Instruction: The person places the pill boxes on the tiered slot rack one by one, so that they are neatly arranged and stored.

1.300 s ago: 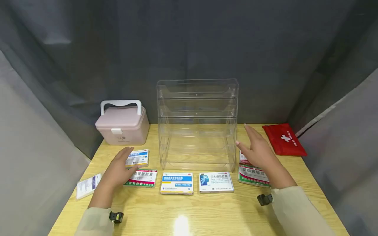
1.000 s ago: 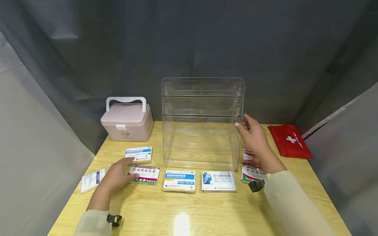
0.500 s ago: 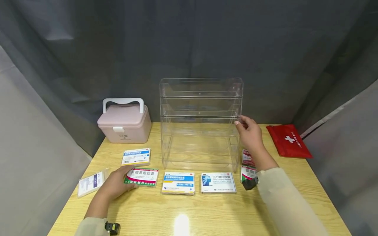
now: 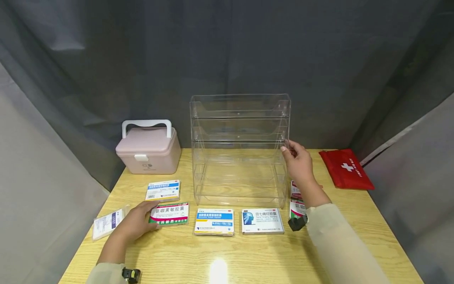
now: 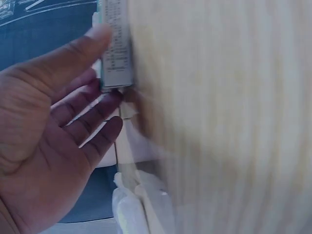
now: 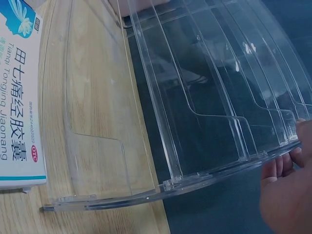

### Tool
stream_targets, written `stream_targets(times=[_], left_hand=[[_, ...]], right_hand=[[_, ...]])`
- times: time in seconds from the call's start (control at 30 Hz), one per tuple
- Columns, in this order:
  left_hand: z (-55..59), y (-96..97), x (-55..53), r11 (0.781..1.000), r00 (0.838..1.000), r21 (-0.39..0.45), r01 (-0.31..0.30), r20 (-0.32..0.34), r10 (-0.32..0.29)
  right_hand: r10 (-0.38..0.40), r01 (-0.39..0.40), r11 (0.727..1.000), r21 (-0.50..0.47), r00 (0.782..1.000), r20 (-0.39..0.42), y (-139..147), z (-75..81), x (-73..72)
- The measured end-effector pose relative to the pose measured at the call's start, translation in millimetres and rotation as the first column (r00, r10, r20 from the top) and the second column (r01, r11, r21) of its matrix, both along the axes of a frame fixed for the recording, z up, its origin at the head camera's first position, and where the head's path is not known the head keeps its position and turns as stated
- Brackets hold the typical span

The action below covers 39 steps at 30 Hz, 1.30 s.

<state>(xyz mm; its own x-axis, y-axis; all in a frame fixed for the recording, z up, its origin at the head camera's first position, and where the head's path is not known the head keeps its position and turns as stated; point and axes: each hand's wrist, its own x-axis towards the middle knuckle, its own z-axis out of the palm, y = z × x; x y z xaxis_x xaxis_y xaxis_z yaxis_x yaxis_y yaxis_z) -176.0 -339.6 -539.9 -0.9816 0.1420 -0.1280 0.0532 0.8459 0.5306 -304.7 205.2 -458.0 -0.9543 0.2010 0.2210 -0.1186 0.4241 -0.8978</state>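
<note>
My left hand (image 4: 134, 225) holds the left end of a green, white and magenta medicine box (image 4: 172, 213) lying on the table. In the left wrist view the thumb lies along one side of that box (image 5: 117, 53), and the fingers are on its other side. At the right edge of a clear tiered plastic rack (image 4: 239, 200), my right hand (image 4: 299, 165) pinches the side wall between thumb and fingers. The right wrist view shows the rack (image 6: 209, 116) standing with its tiers bare, the hand (image 6: 287, 183) at its edge.
Blue-and-white boxes (image 4: 214, 222) (image 4: 163, 190), a white capsule box (image 4: 263, 221) and a bagged white pack (image 4: 108, 223) lie about. Red and green boxes (image 4: 297, 208) are partly under the right arm. A pink case (image 4: 149, 152) and red first aid pouch (image 4: 347, 169) stand behind.
My right hand has moved left from beside the rack and taken hold of its right edge. The left hand has come down to the green-and-white medicine box and gripped its left end.
</note>
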Motion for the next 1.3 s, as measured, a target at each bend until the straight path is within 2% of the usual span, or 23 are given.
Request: stream_targets(times=[0.17, 0.3, 0.4, 0.63, 0.9, 1.03, 1.17, 1.3], left_hand=[[4.5, 0.2, -2.0, 0.999, 1.000, -0.040, 0.001, 0.022, 0.000], [2.6, -0.7, -2.0, 0.999, 1.000, -0.048, -0.006, 0.017, 0.007], [-0.8, -1.9, 1.7, 0.999, 1.000, -0.042, -0.021, 0.009, 0.021], [-0.2, -6.8, 15.3, 0.999, 0.999, -0.026, -0.046, -0.005, 0.046], [4.4, -12.8, 18.6, 0.984, 0.991, 0.135, -0.120, 0.072, 0.111], [3.5, -14.5, 21.1, 0.983, 0.990, 0.125, -0.137, 0.059, 0.130], [4.3, -15.2, 23.4, 0.974, 0.989, 0.173, -0.147, 0.046, 0.141], [10.5, -17.3, 24.8, 0.963, 0.990, 0.228, -0.142, 0.012, 0.143]], right_hand=[[0.018, -0.018, 1.000, -0.007, 0.998, 0.052, 1, 1.9, 2.8], [0.022, -0.020, 1.000, -0.019, 0.997, 0.078, 1, 3.8, 4.8], [0.017, -0.015, 1.000, -0.027, 0.997, 0.074, -1, 3.1, 4.9], [0.021, -0.018, 0.999, -0.041, 0.996, 0.086, -2, 5.6, 6.6], [0.010, -0.005, 0.998, -0.061, 0.996, 0.088, -2, 6.9, 5.4], [0.005, 0.000, 0.998, -0.060, 0.996, 0.089, -2, 6.2, 5.4], [-0.006, 0.010, 0.999, -0.053, 0.997, 0.082, -3, 6.1, 5.4], [-0.013, 0.017, 0.998, -0.057, 0.997, 0.071, -4, 5.3, 4.9]])
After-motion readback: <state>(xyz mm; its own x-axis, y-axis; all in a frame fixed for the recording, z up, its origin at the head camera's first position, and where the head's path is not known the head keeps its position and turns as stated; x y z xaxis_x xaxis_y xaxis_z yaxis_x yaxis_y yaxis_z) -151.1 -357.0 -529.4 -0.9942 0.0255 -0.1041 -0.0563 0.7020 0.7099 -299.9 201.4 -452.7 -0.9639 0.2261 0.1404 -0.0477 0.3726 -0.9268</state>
